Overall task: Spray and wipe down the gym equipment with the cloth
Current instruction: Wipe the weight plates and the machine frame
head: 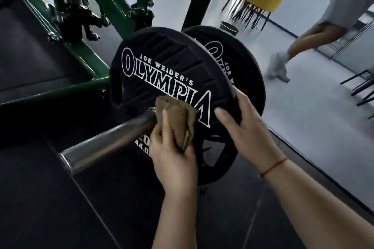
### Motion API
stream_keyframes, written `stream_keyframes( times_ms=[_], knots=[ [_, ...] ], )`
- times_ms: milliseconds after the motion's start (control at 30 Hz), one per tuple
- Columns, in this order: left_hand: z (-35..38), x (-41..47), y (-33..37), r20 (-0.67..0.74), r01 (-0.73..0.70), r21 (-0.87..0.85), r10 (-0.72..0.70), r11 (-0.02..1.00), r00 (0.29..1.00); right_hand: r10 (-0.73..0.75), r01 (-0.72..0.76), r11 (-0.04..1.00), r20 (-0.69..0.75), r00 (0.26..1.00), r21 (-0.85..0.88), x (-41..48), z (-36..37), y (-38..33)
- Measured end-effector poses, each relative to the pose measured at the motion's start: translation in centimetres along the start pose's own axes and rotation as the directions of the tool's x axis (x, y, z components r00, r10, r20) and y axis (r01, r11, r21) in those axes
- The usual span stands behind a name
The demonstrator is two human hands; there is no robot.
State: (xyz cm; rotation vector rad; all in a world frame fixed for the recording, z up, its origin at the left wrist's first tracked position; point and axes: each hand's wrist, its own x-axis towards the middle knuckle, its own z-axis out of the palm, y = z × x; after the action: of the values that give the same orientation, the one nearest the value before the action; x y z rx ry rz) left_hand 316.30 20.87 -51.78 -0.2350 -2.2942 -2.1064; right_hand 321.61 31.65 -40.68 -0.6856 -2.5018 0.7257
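Plate (168,79), black, fills mid-frame on a steel bar (113,139) running to lower left. Right hand (245,127) grips its right rim, fingers (241,99) curled behind. Left hand (174,155) pinches the brown cloth (178,119) against its face beside the bar.

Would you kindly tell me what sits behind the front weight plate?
A second black plate with matching lettering; the front weight plate covers most of it.

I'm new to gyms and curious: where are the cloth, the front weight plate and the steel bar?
cloth (178,121): head view, middle of brown fabric.
front weight plate (162,46): head view, black face above lettering.
steel bar (109,138): head view, middle of shaft.
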Motion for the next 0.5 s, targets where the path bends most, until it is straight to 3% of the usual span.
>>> stream_keyframes(
  times_ms=[100, 267, 333, 433, 500],
  knots=[
    [1.1, -1.8, -2.7, 0.010, 0.101, 0.040, -0.102, 0.994, 0.995, -0.012, 0.012, 0.987, 0.000, 1.000, 0.161, -0.1, 1.1, -0.2],
    [1.3, -2.0, -5.1, 0.023, 0.386, 0.068, -0.388, 0.920, 0.921, -0.026, 0.026, 0.973, -0.006, 1.000, 0.231, -0.2, 1.4, 0.0],
    [1.2, -1.4, -5.7, 0.008, 0.523, 0.028, -0.523, 0.852, 0.852, -0.017, 0.017, 0.979, -0.002, 1.000, 0.202, -0.2, 1.2, 0.0],
    [0.8, -0.7, -6.9, 0.027, 0.718, -0.153, -0.724, 0.679, 0.690, 0.017, -0.022, 0.993, 0.044, 0.999, 0.119, -0.2, 0.6, 0.0],
    [0.4, -0.6, -7.1, 0.042, 0.718, -0.179, -0.723, 0.673, 0.689, 0.041, -0.042, 0.999, 0.154, 0.987, 0.001, 0.0, -0.4, 0.3]
  ],
)
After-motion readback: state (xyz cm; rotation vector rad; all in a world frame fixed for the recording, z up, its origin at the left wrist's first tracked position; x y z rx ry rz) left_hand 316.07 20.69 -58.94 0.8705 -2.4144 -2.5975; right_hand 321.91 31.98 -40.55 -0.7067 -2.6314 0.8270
